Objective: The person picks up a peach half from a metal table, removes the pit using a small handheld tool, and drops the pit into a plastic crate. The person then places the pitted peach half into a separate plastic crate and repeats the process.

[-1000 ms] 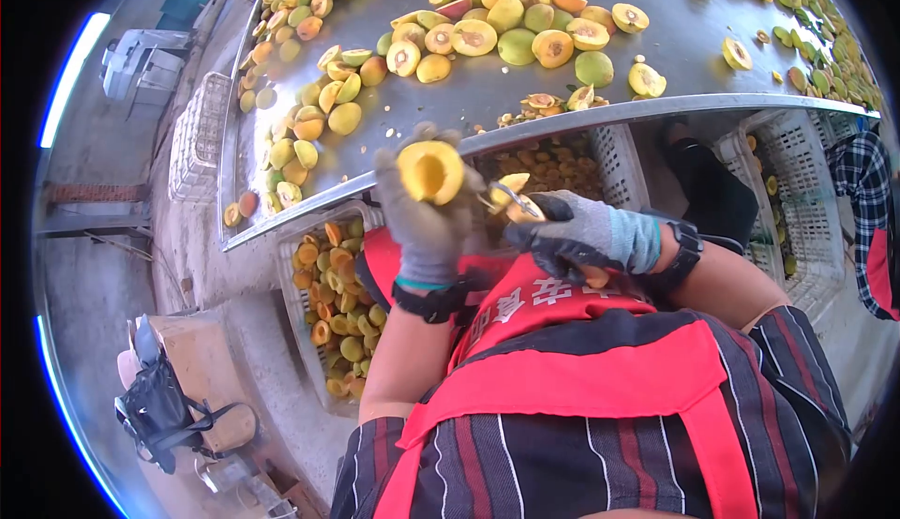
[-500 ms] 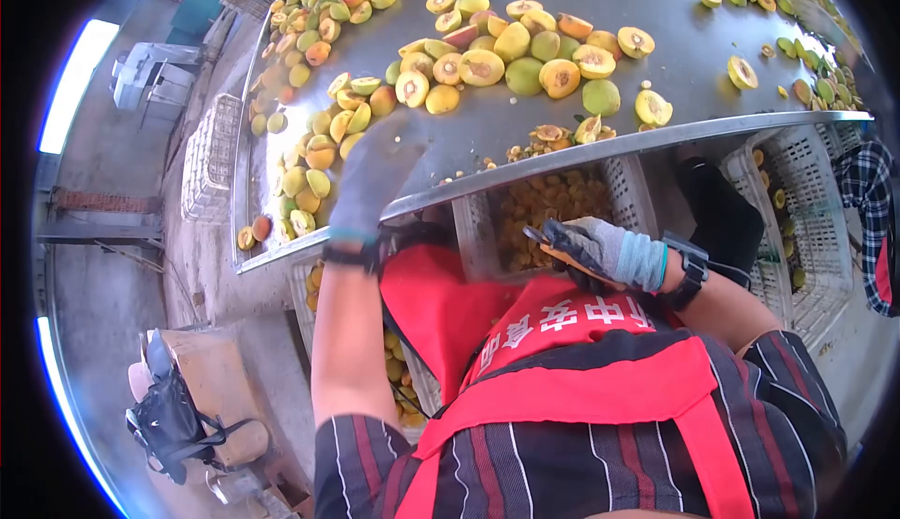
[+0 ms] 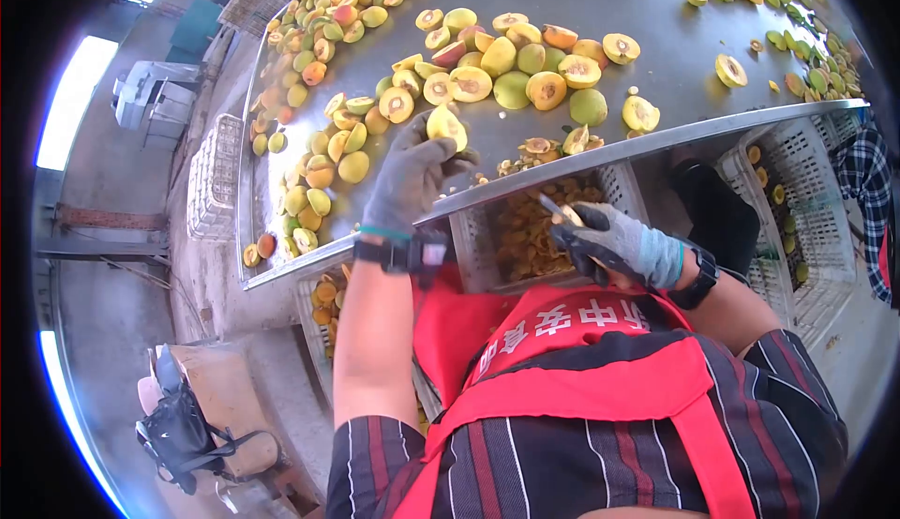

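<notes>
My left hand (image 3: 410,170), in a grey glove, is closed around a yellow peach half (image 3: 447,129) just above the near edge of the metal table (image 3: 361,45). The cut face of that half shows between my fingers and thumb. Close to my apron, my right hand (image 3: 609,238) wears a grey-and-black glove and grips a small knife (image 3: 559,208) with a light handle. The blade points up and to the left. Ahead of my left hand lies a pile of peach halves (image 3: 511,90), some cut side up. Small scraps (image 3: 534,155) sit near the table's rim.
More halves (image 3: 319,167) line the table's left side, and another heap (image 3: 825,74) lies at the far right. Below the rim stands a crate of fruit pieces (image 3: 539,247), with another white crate (image 3: 806,210) to its right. A person's checked sleeve (image 3: 864,186) shows at the right.
My left hand has moved right from the left-side fruit, and a peach half now shows in it. My right hand, still with the knife, has shifted only slightly.
</notes>
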`<state>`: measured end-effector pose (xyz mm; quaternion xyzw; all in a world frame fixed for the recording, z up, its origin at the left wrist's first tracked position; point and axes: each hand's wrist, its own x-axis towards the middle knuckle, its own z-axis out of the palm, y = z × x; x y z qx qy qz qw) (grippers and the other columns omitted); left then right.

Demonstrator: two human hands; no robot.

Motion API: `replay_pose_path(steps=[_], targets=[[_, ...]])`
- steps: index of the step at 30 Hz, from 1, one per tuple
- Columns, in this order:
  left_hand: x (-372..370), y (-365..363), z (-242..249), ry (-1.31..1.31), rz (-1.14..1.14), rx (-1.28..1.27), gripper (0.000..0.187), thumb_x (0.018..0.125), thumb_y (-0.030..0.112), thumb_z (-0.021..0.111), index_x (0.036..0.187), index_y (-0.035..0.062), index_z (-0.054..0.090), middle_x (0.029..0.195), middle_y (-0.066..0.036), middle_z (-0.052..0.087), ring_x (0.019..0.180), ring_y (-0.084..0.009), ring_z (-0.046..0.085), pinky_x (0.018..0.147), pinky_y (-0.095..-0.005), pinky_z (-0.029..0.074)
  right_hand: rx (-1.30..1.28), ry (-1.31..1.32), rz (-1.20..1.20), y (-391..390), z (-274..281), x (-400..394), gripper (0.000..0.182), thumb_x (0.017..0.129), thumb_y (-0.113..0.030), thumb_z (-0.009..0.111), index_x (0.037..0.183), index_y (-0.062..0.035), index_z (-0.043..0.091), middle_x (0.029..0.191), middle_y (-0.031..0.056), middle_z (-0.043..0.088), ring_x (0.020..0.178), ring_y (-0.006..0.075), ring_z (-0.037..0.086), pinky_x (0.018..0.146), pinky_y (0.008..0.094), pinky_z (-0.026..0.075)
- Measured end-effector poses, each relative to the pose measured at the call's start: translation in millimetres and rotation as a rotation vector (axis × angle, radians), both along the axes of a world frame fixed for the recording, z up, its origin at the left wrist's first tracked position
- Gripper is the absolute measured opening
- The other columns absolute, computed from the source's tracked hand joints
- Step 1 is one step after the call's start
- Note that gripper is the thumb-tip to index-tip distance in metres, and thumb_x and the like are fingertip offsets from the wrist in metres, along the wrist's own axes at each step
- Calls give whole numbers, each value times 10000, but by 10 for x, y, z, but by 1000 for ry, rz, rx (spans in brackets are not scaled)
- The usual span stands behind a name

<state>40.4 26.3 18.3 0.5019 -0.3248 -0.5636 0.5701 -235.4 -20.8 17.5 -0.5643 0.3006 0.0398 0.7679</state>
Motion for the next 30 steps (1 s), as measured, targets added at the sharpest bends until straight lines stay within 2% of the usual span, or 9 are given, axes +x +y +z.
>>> replay_pose_path(steps=[5,7,10,15,19,23,26,28,30], targets=[[-569,355,42,345,-79,-321,568,806,206,547,1296,-20,368,1172,-197,520,831,-226,610,646,-275,517,-135,-156,-77,-9,268,179,329,872,-350,575,1035,-65,554,660,30,552,497,90,519,445,234,425],[-749,405,40,554,10,-270,581,861,394,511,1276,1,402,1145,-173,546,857,-219,609,622,-273,513,-236,-152,-65,-4,285,240,329,870,-346,581,1028,-58,558,675,40,562,535,95,532,481,251,436],[-923,428,62,371,193,-166,630,879,532,435,1249,23,432,1107,-145,573,877,-222,611,630,-274,518,-400,-120,-60,67,299,313,328,862,-331,597,1002,-37,566,747,93,600,661,152,577,612,309,467],[-1011,429,-12,153,257,-209,539,929,485,366,1199,27,458,1068,-138,585,935,-243,598,768,-343,512,-588,-303,-134,144,117,334,308,863,-286,585,1034,-32,552,878,162,627,801,277,608,727,355,467],[-1035,433,-100,-86,300,-308,491,949,444,346,1171,21,458,1030,-134,584,945,-223,584,835,-358,480,-651,-372,-184,253,73,377,298,863,-256,583,1057,-33,544,911,161,625,829,279,610,741,354,468],[-1144,446,-7,-468,398,-402,439,960,394,340,1160,21,458,980,-117,587,915,-191,575,846,-330,461,-213,-236,-155,314,260,402,284,854,-207,583,1064,-23,534,939,164,619,844,275,611,744,354,478],[-1102,454,-51,-250,348,-362,421,962,371,342,1132,17,493,942,-102,597,863,-170,578,778,-296,473,-189,-201,-56,293,207,361,299,838,-211,584,1065,-24,529,912,181,622,836,309,618,724,381,488],[-1028,467,-24,-176,278,-261,368,958,320,376,1080,6,525,954,-98,602,867,-161,573,803,-296,460,-901,-198,9,272,79,369,328,825,-254,585,1056,-29,526,874,202,624,818,355,612,714,411,490],[-949,489,29,-103,209,-159,319,955,268,410,1029,-5,557,967,-95,607,871,-152,568,827,-295,446,-913,-212,12,233,178,321,347,811,-227,602,1048,-11,471,779,231,602,779,422,581,680,451,477]])
